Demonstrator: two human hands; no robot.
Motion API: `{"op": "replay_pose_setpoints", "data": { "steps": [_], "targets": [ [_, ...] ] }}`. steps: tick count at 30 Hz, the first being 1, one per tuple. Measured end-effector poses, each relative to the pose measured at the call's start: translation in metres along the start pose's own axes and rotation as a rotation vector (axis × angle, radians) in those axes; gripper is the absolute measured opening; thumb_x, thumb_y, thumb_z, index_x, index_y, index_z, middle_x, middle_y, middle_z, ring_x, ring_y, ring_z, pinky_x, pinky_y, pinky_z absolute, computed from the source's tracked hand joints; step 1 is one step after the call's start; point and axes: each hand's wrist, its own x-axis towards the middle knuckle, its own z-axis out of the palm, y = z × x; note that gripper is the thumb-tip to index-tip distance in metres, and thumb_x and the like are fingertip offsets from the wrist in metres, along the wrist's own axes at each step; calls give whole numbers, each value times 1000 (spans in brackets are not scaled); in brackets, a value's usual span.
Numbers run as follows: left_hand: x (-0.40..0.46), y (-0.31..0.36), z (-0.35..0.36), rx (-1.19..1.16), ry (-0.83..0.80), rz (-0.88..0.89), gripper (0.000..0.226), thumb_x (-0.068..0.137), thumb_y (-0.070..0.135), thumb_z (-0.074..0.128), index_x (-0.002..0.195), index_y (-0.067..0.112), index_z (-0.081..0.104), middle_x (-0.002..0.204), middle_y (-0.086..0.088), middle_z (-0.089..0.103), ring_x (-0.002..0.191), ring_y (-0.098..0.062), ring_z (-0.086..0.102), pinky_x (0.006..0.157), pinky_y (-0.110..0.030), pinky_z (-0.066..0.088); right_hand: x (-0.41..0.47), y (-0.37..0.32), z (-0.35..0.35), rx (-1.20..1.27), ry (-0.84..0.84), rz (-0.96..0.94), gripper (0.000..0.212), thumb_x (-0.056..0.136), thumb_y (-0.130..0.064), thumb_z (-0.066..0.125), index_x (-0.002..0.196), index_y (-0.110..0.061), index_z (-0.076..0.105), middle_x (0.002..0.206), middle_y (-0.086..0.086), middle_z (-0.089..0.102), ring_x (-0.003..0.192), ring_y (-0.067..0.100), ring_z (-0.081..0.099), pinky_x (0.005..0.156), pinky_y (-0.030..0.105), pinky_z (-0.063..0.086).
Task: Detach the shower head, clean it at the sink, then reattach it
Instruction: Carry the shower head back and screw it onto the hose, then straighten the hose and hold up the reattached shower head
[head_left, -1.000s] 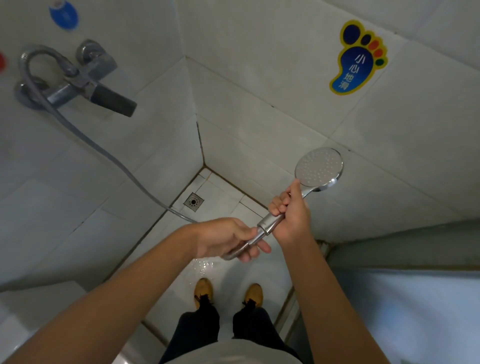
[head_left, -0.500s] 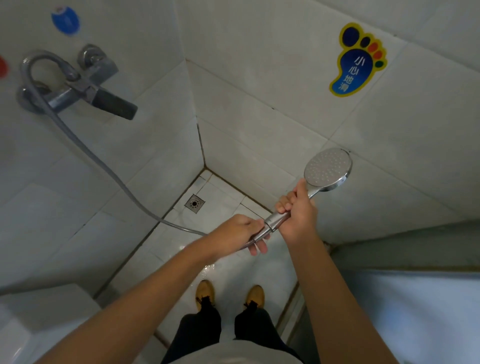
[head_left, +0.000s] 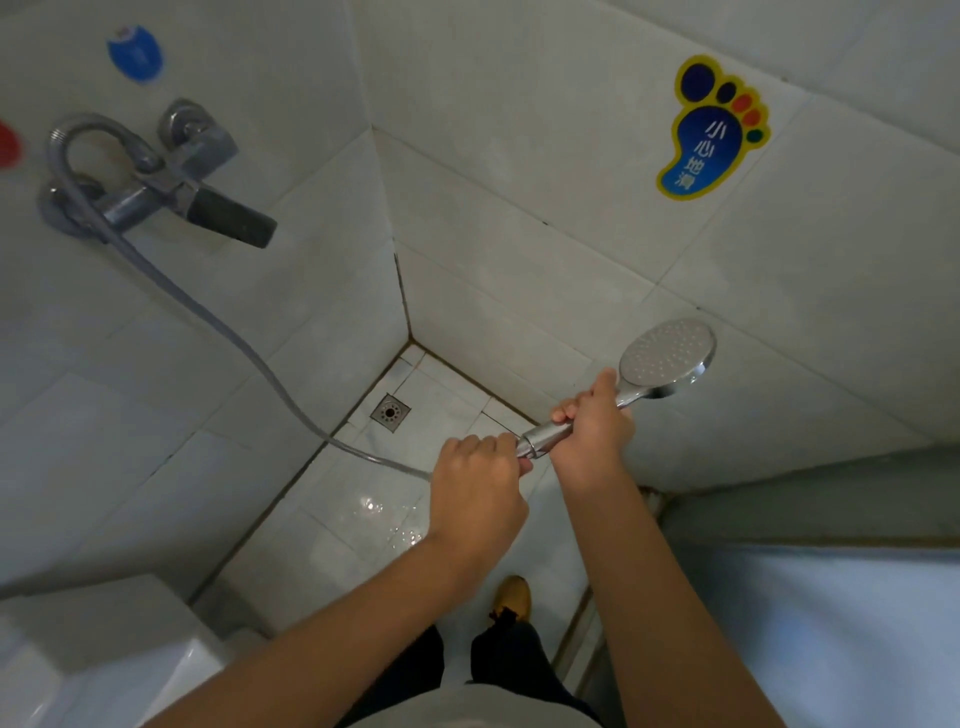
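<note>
A chrome shower head (head_left: 667, 356) with a round dotted face points up and to the right, over the tiled corner. My right hand (head_left: 592, 428) grips its handle just below the head. My left hand (head_left: 480, 486) grips the hose end where it meets the handle's base, fingers curled round the joint, which they hide. The grey hose (head_left: 244, 343) runs from my left hand up to the wall tap (head_left: 156, 182) at the upper left.
A floor drain (head_left: 390, 412) sits in the wet tiled corner. A foot-shaped blue and yellow sticker (head_left: 711, 130) is on the right wall. A white fixture edge (head_left: 119, 670) is at lower left, a pale ledge (head_left: 810, 509) at right. My shoe (head_left: 511, 597) stands on the floor.
Both hands have shifted right and slightly up with the shower head. My left hand has turned over, its back now facing up, and closed tighter at the hose joint.
</note>
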Motion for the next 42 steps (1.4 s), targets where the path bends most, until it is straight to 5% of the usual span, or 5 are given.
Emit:
{"op": "replay_pose_setpoints", "data": {
  "steps": [6, 10, 21, 34, 42],
  "targets": [
    [39, -25, -41, -1051, -827, -340, 43, 105, 29, 34, 115, -1, 62, 87, -10, 70, 73, -21, 63, 87, -37, 51, 2, -3, -7, 59, -240, 39, 38, 98, -32, 59, 68, -17, 42, 53, -5, 31, 40, 7, 31, 37, 21, 33],
    [44, -35, -48, -1126, -989, -363, 39, 106, 22, 33, 109, -4, 62, 72, -2, 61, 59, -8, 57, 68, -23, 49, -2, -2, -3, 71, -301, 54, 38, 99, -33, 58, 69, -18, 42, 51, -5, 30, 40, 7, 30, 37, 21, 32],
    [20, -10, -17, -348, -261, -286, 13, 94, 11, 50, 101, 18, 59, 79, 3, 59, 65, -13, 55, 54, -21, 38, -10, 3, 24, -55, -98, -133, 32, 98, -30, 59, 75, -14, 45, 50, -2, 36, 37, 9, 35, 38, 23, 36],
    [14, -51, -24, -945, -408, -292, 25, 100, 30, 37, 89, 28, 59, 77, 9, 67, 76, -12, 59, 79, -36, 49, -34, 14, 37, -75, -433, 24, 41, 93, -28, 61, 61, -22, 36, 44, -5, 31, 33, 9, 30, 34, 21, 29],
    [28, -143, -50, -1076, 57, -634, 13, 93, 17, 57, 83, 21, 64, 89, -9, 71, 79, -18, 63, 84, -42, 52, -37, 26, 73, -121, -356, -84, 40, 93, -11, 55, 61, -20, 32, 40, -5, 27, 29, 8, 25, 32, 17, 23]
  ]
}}
